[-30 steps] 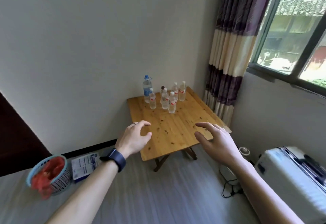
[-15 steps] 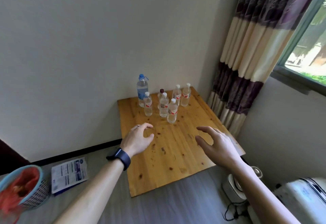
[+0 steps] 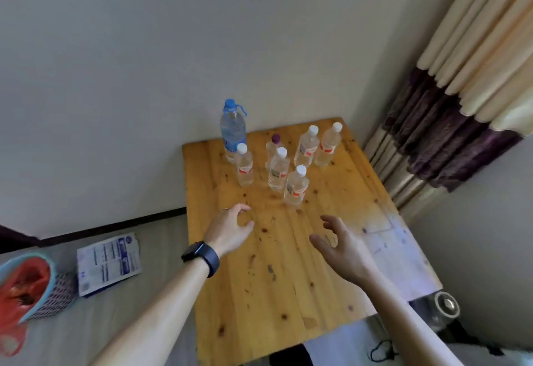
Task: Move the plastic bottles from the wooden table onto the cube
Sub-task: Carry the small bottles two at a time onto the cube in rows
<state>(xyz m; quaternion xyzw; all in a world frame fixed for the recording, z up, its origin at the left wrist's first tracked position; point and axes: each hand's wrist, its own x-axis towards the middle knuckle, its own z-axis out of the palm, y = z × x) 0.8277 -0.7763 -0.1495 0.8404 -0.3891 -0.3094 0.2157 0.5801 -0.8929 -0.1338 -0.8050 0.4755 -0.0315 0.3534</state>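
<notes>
Bare left hand half-curled, empty

Print on the bottle labels and the leaflet is too blurred to read

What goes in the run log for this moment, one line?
phase: reach | left hand: open, empty | right hand: open, empty | bottles: seven, upright on wooden table | cube: not in view

Bare tabletop lies open under my left hand and right hand; ahead, the clustered bottles crowd the far end, wall close behind.
</notes>
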